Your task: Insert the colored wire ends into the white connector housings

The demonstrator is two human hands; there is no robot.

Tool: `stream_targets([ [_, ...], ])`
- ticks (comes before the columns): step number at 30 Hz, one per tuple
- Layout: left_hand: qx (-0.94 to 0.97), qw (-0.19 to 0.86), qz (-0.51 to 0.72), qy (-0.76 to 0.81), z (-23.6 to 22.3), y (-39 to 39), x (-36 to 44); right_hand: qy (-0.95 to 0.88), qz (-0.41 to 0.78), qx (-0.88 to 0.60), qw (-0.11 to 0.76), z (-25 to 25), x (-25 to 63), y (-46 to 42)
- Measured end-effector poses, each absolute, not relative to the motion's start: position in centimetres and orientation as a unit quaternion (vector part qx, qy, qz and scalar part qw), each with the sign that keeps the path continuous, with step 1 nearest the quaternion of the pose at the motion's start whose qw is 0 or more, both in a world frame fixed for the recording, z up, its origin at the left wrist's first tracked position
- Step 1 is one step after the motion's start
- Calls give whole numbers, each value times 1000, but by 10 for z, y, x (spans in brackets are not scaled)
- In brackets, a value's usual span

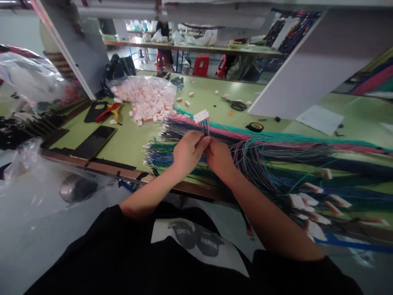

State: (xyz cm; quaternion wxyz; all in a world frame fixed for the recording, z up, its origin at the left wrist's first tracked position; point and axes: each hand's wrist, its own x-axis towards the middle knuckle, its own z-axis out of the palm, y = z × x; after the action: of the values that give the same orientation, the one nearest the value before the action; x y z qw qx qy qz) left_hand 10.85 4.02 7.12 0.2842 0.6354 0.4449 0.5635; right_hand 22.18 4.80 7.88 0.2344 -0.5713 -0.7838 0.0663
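Close together over the bench, both my hands grip the wires just below a white connector housing (201,116), which stands up above my fingers. My left hand (188,152) is closed, its thumb and fingers pinched on the wires. Beside it my right hand (218,155) is closed on the same thin wires (205,128). Under and around them lie long bundles of wires, among them pink wires (235,133), teal wires (294,136) and blue wires (162,159), with metal-tipped ends at the left. Fingertip contact is partly hidden.
A clear bag of white connector housings (147,96) sits at the back left. Nearby are red-and-yellow pliers (109,112) and a phone (93,142). Scissors (235,104) and a tape measure (254,127) lie behind the wires. Several wired connectors (310,200) rest at the front right.
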Motion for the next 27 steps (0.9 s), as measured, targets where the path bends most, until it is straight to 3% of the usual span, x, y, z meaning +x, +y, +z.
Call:
stream_targets([
  [4, 673, 247, 524, 459, 79, 45, 112, -781, -10, -612, 121, 89, 228, 38],
  [7, 708, 273, 475, 445, 86, 52, 108, -807, 57, -584, 64, 111, 252, 39],
  [9, 730, 297, 447, 424, 89, 55, 107, -809, 121, -564, 115, 126, 271, 43],
  [12, 757, 352, 403, 376, 88, 56, 112, -780, 166, -542, 265, 138, 287, 49],
  [14, 757, 387, 380, 364, 85, 54, 118, -760, 184, -542, 308, 137, 287, 50],
  [21, 664, 405, 451, 438, 68, 55, 131, -703, 226, -590, 326, 118, 281, 66],
  [25, 591, 509, 460, 424, 65, 66, 129, -708, 338, -547, 293, 117, 313, 105],
  [27, 529, 569, 464, 425, 64, 72, 128, -687, 280, -603, 292, 114, 344, 134],
])
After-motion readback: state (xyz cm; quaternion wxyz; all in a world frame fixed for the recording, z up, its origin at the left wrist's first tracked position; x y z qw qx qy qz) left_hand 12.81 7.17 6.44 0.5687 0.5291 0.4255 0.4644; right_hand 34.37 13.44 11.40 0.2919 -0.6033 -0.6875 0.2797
